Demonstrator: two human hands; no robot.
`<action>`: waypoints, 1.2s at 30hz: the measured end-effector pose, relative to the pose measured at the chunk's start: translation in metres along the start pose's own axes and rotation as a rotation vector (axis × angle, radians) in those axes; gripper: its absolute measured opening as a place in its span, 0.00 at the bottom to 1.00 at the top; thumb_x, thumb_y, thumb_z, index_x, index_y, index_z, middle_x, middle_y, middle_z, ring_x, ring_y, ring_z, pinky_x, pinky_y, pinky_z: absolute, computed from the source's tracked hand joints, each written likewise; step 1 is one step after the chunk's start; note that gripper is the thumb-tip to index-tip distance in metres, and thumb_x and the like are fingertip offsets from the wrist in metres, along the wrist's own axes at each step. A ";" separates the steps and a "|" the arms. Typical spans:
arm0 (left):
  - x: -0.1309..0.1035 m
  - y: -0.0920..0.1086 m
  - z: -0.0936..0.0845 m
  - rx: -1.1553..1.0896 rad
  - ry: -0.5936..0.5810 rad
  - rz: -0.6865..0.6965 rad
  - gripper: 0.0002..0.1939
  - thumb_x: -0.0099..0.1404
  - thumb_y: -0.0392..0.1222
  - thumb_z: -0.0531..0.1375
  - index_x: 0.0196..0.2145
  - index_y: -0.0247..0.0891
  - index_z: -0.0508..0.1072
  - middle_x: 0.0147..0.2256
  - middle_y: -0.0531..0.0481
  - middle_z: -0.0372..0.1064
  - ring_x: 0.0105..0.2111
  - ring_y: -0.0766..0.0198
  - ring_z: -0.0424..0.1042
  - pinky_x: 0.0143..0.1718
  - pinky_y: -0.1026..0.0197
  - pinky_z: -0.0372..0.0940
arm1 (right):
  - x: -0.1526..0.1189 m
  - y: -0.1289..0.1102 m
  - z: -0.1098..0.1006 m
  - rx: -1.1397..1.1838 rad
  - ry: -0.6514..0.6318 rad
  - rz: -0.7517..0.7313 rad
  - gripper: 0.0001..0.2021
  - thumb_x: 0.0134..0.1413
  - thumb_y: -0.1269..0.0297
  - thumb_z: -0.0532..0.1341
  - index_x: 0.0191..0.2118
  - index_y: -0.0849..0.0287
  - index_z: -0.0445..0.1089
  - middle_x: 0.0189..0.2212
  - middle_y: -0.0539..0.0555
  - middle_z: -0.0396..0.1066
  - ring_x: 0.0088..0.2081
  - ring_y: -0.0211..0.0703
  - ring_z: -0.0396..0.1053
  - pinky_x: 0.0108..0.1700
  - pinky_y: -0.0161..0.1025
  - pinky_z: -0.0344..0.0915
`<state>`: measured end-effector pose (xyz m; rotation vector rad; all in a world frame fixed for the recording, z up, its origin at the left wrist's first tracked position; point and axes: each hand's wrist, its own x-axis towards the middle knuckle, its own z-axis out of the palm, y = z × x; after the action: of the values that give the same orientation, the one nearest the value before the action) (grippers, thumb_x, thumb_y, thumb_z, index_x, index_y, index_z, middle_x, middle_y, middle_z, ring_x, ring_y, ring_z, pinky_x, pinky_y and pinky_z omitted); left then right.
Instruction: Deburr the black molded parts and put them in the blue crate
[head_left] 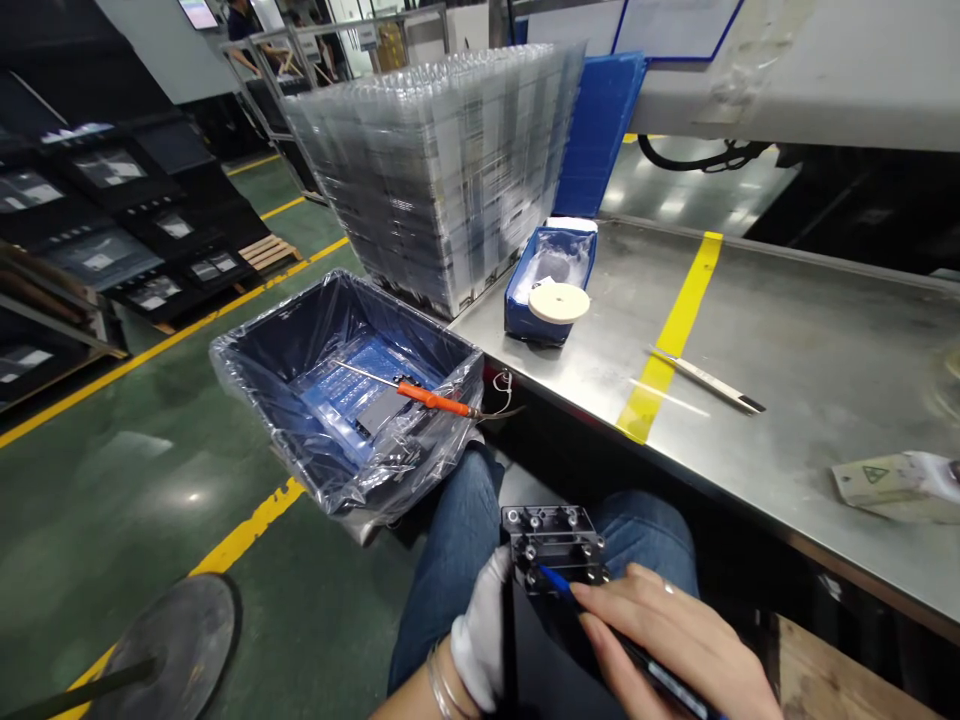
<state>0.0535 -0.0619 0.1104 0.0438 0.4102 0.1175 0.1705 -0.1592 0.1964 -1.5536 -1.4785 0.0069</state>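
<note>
Right hand (675, 640) fingers pinch pen (600, 625); tip touches black part (555, 545).

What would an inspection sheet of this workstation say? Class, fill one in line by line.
Surface: steel bench with a yellow stripe.
Job's things: black part over the lap; blue-tipped pen against it.
Clutter: bagged bin with orange screwdriver; small blue tray with white disc; clear tray stack.
Grippers: left hand gloved, holding the part; right hand bare, gripping the pen.
Cables: black cable behind the bench.
Surroundings: green floor.
</note>
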 end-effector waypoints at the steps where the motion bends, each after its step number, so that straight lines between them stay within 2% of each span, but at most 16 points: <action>1: -0.001 0.000 0.001 -0.001 -0.018 -0.005 0.13 0.61 0.49 0.64 0.28 0.36 0.79 0.32 0.47 0.76 0.43 0.56 0.73 0.57 0.57 0.61 | -0.002 -0.001 0.001 -0.004 0.013 0.019 0.07 0.63 0.73 0.61 0.45 0.58 0.73 0.31 0.52 0.79 0.31 0.40 0.78 0.43 0.33 0.76; 5: -0.003 -0.001 0.008 -0.056 -0.051 -0.058 0.14 0.55 0.52 0.68 0.29 0.37 0.79 0.33 0.47 0.76 0.45 0.54 0.73 0.56 0.56 0.62 | -0.011 -0.004 0.003 -0.013 0.012 0.022 0.07 0.65 0.69 0.60 0.44 0.56 0.75 0.32 0.52 0.80 0.32 0.42 0.79 0.41 0.36 0.77; 12: -0.005 0.004 0.020 -0.093 -0.042 -0.166 0.13 0.51 0.49 0.69 0.28 0.37 0.78 0.30 0.49 0.75 0.41 0.54 0.74 0.55 0.56 0.62 | -0.007 -0.004 -0.002 0.031 -0.054 -0.001 0.10 0.61 0.75 0.61 0.47 0.59 0.73 0.33 0.52 0.79 0.32 0.41 0.79 0.41 0.35 0.77; 16: -0.008 0.006 0.019 -0.035 -0.079 -0.150 0.18 0.49 0.53 0.70 0.31 0.37 0.80 0.31 0.47 0.76 0.43 0.53 0.73 0.55 0.55 0.61 | -0.011 -0.004 -0.006 -0.008 -0.047 0.021 0.09 0.61 0.75 0.62 0.46 0.59 0.73 0.32 0.51 0.79 0.32 0.40 0.79 0.44 0.34 0.77; 22: -0.011 0.006 0.015 -0.077 -0.120 -0.194 0.18 0.53 0.54 0.69 0.35 0.37 0.80 0.35 0.50 0.77 0.39 0.60 0.72 0.56 0.60 0.59 | -0.018 -0.007 -0.011 -0.075 0.005 0.035 0.10 0.60 0.74 0.62 0.46 0.58 0.73 0.31 0.50 0.79 0.30 0.38 0.78 0.44 0.32 0.76; 26: -0.009 0.007 0.019 -0.155 -0.123 -0.172 0.12 0.54 0.45 0.69 0.32 0.33 0.80 0.31 0.53 0.76 0.34 0.65 0.71 0.55 0.65 0.59 | -0.011 -0.004 0.003 0.047 0.027 -0.040 0.09 0.61 0.74 0.60 0.46 0.61 0.73 0.30 0.52 0.79 0.29 0.38 0.78 0.36 0.32 0.76; 28: -0.008 0.007 0.022 -0.188 -0.119 -0.158 0.10 0.55 0.43 0.69 0.31 0.33 0.80 0.30 0.55 0.76 0.33 0.67 0.71 0.52 0.67 0.60 | -0.009 -0.003 0.005 0.074 0.062 -0.052 0.09 0.61 0.75 0.59 0.45 0.61 0.73 0.30 0.52 0.78 0.28 0.38 0.78 0.35 0.31 0.76; 33: -0.011 0.010 0.025 -0.092 -0.059 -0.158 0.12 0.54 0.49 0.70 0.29 0.37 0.80 0.28 0.54 0.76 0.32 0.64 0.72 0.52 0.64 0.62 | -0.017 -0.006 -0.014 -0.096 -0.031 0.010 0.10 0.59 0.75 0.62 0.46 0.58 0.72 0.31 0.51 0.79 0.29 0.40 0.78 0.42 0.34 0.77; 36: -0.013 0.011 0.017 -0.016 0.026 -0.125 0.11 0.53 0.48 0.71 0.26 0.38 0.79 0.26 0.56 0.76 0.30 0.66 0.72 0.51 0.66 0.63 | -0.021 -0.009 -0.022 -0.148 0.024 0.077 0.10 0.61 0.74 0.60 0.47 0.57 0.72 0.31 0.52 0.79 0.31 0.42 0.78 0.39 0.35 0.76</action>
<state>0.0475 -0.0528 0.1322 0.0012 0.4367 -0.0020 0.1706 -0.1902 0.2016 -1.7234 -1.4265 -0.0774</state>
